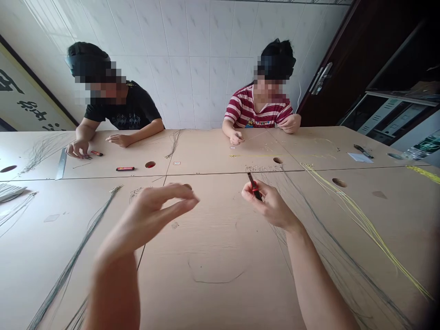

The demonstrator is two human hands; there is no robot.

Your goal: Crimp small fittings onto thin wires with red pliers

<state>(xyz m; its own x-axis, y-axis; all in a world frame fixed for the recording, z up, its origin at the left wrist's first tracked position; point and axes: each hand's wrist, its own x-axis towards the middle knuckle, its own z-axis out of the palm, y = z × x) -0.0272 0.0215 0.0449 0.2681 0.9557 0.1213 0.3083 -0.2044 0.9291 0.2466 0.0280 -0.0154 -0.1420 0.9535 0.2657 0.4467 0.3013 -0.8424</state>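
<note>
My left hand [151, 213] is raised over the middle-left of the table, thumb and fingertips pinched together. Whatever the pinch holds, if anything, is too thin to make out. In my right hand [271, 206] is a small black tool with a red band [255, 189], its dark tip pointing up and away. A bundle of grey-green wires [92, 231] with metal ends lies left of my left hand. Thin grey wires [311, 208] and a yellow wire bundle [360, 217] stretch along the right. One loose dark wire [220, 282] curves on the tabletop between my forearms.
Across the table [206, 247] sit a person in black [134, 107] and a person in red stripes [257, 107], hands on or above it. Red tubes [125, 168], a metal ruler [61, 163], a pen [363, 151] and round holes [339, 182] are around. A bottle [426, 145] stands far right.
</note>
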